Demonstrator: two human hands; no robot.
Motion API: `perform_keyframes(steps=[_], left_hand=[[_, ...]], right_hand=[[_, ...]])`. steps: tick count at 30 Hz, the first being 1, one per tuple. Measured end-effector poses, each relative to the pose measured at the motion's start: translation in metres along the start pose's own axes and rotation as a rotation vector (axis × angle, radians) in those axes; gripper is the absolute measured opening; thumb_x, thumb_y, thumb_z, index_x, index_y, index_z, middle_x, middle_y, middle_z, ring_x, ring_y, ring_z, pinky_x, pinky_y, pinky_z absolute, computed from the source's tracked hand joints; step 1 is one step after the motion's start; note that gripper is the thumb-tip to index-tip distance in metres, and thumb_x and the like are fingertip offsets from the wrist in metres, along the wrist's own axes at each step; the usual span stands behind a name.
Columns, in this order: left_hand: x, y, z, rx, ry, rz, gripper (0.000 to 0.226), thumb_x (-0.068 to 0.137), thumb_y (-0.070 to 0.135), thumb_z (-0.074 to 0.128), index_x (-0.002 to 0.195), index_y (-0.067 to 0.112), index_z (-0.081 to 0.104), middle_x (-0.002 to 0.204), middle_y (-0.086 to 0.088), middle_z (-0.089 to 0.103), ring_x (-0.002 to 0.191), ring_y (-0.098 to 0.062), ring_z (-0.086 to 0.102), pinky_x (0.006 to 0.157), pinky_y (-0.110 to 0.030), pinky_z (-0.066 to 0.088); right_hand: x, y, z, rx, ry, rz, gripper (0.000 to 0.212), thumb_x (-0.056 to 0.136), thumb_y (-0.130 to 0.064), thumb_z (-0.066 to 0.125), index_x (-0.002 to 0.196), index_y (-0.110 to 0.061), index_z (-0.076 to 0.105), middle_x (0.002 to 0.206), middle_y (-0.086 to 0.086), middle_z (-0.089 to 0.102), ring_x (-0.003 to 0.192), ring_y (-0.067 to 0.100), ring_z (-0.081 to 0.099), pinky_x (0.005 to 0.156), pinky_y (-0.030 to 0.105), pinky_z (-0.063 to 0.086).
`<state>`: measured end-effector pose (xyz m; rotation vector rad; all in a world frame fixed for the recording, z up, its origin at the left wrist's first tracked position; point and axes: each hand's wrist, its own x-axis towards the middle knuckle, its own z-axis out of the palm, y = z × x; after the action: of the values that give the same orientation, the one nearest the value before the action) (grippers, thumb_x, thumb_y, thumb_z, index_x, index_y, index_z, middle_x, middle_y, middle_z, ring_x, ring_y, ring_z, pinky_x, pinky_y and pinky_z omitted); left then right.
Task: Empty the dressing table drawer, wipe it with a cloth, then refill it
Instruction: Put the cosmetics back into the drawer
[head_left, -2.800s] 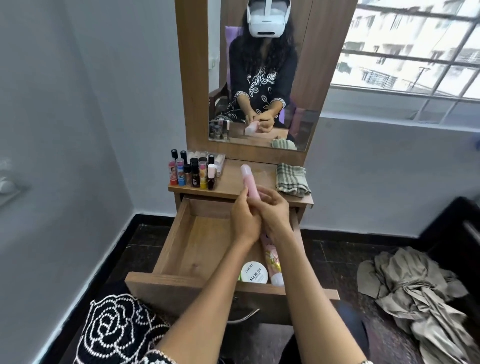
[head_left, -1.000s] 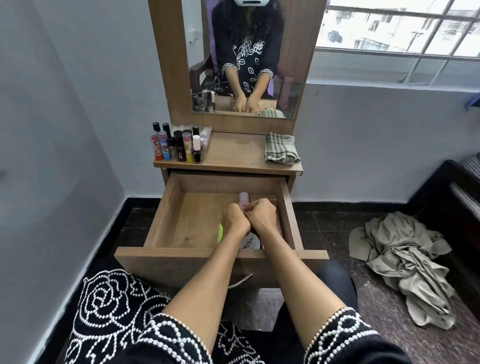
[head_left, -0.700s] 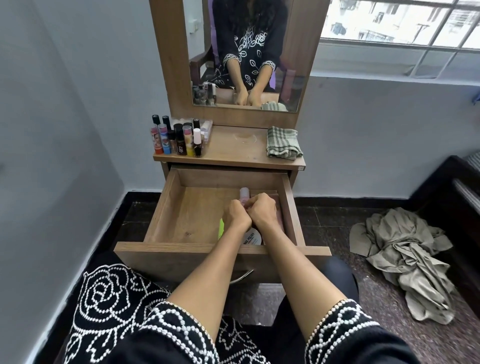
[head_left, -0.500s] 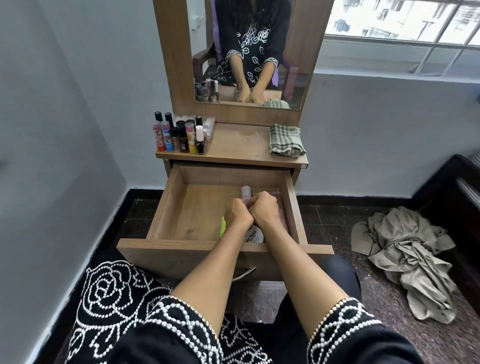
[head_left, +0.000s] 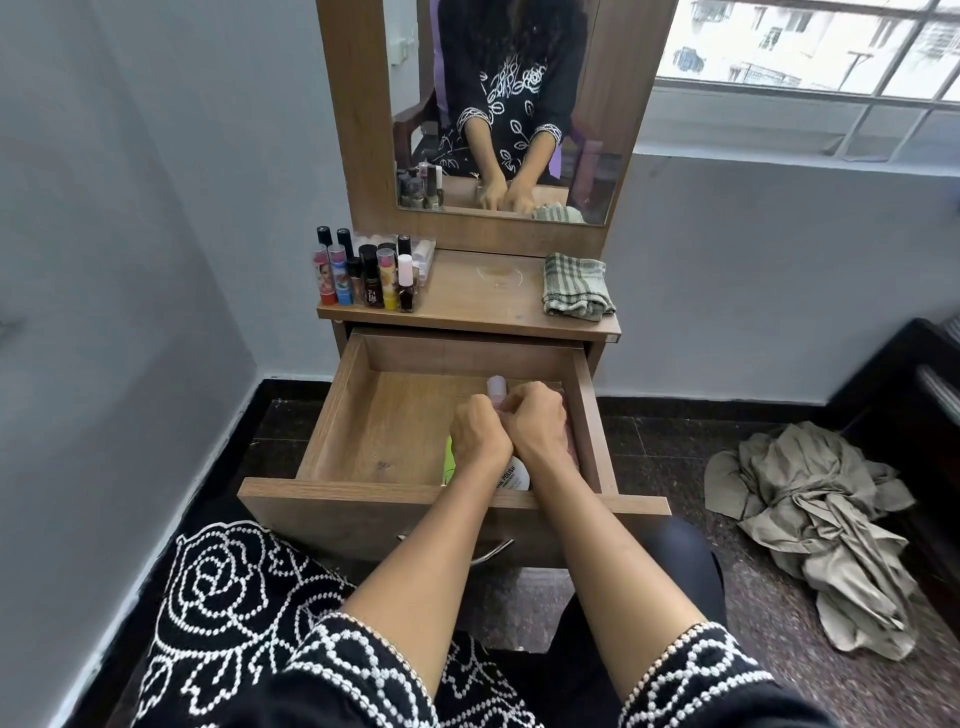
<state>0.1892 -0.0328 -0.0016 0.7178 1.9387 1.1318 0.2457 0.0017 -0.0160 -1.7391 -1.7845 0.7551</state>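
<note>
The wooden drawer (head_left: 332, 415) of the dressing table stands pulled out. My left hand (head_left: 479, 434) and my right hand (head_left: 537, 423) are side by side inside its right half, both closed around a pale pink bottle (head_left: 496, 387) whose cap sticks out beyond my fingers. Under my wrists lie a white round nail polish remover tub (head_left: 514, 474) and a green item (head_left: 448, 460), mostly hidden. A folded green checked cloth (head_left: 575, 285) rests on the right of the tabletop (head_left: 483, 301).
Several small cosmetic bottles (head_left: 369, 275) stand on the tabletop's left. A mirror (head_left: 498, 104) rises behind. The grey wall is close on the left. A crumpled beige cloth heap (head_left: 826, 525) lies on the dark floor to the right, beside dark furniture (head_left: 930, 395).
Both hands brought the pink bottle down from above the tabletop into the drawer's right side. Over the last second they have hardly moved; the view shifted slightly.
</note>
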Motion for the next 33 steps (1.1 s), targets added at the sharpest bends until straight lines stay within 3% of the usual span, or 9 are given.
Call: perform_keyframes(steps=[6, 9, 12, 17, 20, 22, 26, 28, 33], left_hand=[[-0.002, -0.003, 0.001, 0.046, 0.007, 0.064, 0.034, 0.093, 0.016, 0.035, 0.073, 0.004, 0.059, 0.085, -0.018, 0.059, 0.082, -0.033, 0.056, 0.067, -0.041, 0.040], [-0.001, -0.003, 0.000, 0.159, 0.019, 0.168, 0.032, 0.094, 0.014, 0.037, 0.088, -0.002, 0.063, 0.097, -0.021, 0.064, 0.091, -0.035, 0.060, 0.073, -0.043, 0.047], [-0.004, 0.003, -0.007, 0.337, 0.043, 0.321, 0.026, 0.093, 0.012, 0.041, 0.085, 0.006, 0.065, 0.094, -0.016, 0.067, 0.088, -0.031, 0.062, 0.067, -0.037, 0.045], [0.004, 0.003, -0.024, 0.375, 0.144, 0.524, 0.018, 0.088, 0.016, 0.053, 0.097, 0.018, 0.069, 0.088, -0.003, 0.072, 0.081, -0.020, 0.067, 0.060, -0.030, 0.050], [0.013, 0.004, -0.037, 0.295, 0.179, 0.632, 0.022, 0.083, 0.010, 0.056, 0.095, 0.021, 0.070, 0.089, 0.000, 0.073, 0.082, -0.017, 0.068, 0.068, -0.031, 0.054], [0.015, 0.009, -0.049, 0.289, 0.215, 0.710, 0.028, 0.083, 0.002, 0.054, 0.103, 0.014, 0.069, 0.100, -0.005, 0.072, 0.094, -0.020, 0.067, 0.080, -0.030, 0.052], [0.023, 0.018, -0.082, 0.306, 0.288, 0.757, 0.035, 0.088, 0.002, 0.054, 0.121, 0.011, 0.061, 0.125, -0.005, 0.061, 0.117, -0.019, 0.056, 0.104, -0.033, 0.041], [0.032, 0.020, -0.098, 0.296, 0.320, 0.761, 0.037, 0.089, 0.002, 0.053, 0.124, 0.011, 0.059, 0.130, -0.004, 0.058, 0.121, -0.019, 0.053, 0.103, -0.024, 0.038], [0.063, 0.024, -0.139, 0.265, 0.436, 0.749, 0.041, 0.091, -0.002, 0.042, 0.124, 0.015, 0.058, 0.126, -0.003, 0.059, 0.117, -0.020, 0.055, 0.100, -0.035, 0.044]], right_hand=[[0.000, 0.003, 0.002, 0.006, 0.041, -0.052, 0.012, 0.084, -0.017, 0.066, 0.090, -0.008, 0.072, 0.096, 0.008, 0.070, 0.089, 0.023, 0.065, 0.067, 0.023, 0.042], [-0.001, 0.001, 0.001, 0.028, 0.072, -0.077, 0.009, 0.084, -0.015, 0.066, 0.088, -0.009, 0.071, 0.090, 0.005, 0.070, 0.082, 0.018, 0.064, 0.065, 0.022, 0.042], [-0.002, -0.004, -0.002, 0.066, 0.098, -0.102, 0.010, 0.082, -0.013, 0.063, 0.087, -0.013, 0.073, 0.087, 0.003, 0.072, 0.079, 0.016, 0.064, 0.065, 0.021, 0.042], [-0.004, -0.020, -0.001, 0.167, 0.147, -0.217, 0.014, 0.082, -0.012, 0.062, 0.089, -0.017, 0.074, 0.087, -0.001, 0.074, 0.083, 0.012, 0.067, 0.075, 0.024, 0.050], [-0.006, -0.033, 0.001, 0.271, 0.156, -0.286, 0.013, 0.083, -0.011, 0.063, 0.090, -0.016, 0.073, 0.083, -0.004, 0.072, 0.079, 0.008, 0.067, 0.072, 0.017, 0.051], [-0.007, -0.046, 0.004, 0.335, 0.143, -0.313, 0.012, 0.083, -0.011, 0.065, 0.091, -0.017, 0.072, 0.082, -0.006, 0.070, 0.077, 0.005, 0.066, 0.070, 0.011, 0.050], [-0.003, -0.074, 0.011, 0.393, 0.088, -0.401, 0.018, 0.081, -0.006, 0.066, 0.095, -0.016, 0.071, 0.092, -0.002, 0.071, 0.077, 0.009, 0.067, 0.073, 0.020, 0.054], [0.002, -0.089, 0.014, 0.366, 0.055, -0.450, 0.020, 0.081, -0.007, 0.067, 0.099, -0.015, 0.070, 0.097, 0.001, 0.070, 0.073, 0.010, 0.064, 0.069, 0.017, 0.051], [0.015, -0.133, 0.015, 0.256, -0.005, -0.530, 0.029, 0.085, -0.007, 0.065, 0.114, -0.012, 0.064, 0.103, 0.002, 0.063, 0.070, 0.009, 0.057, 0.066, 0.017, 0.047]])
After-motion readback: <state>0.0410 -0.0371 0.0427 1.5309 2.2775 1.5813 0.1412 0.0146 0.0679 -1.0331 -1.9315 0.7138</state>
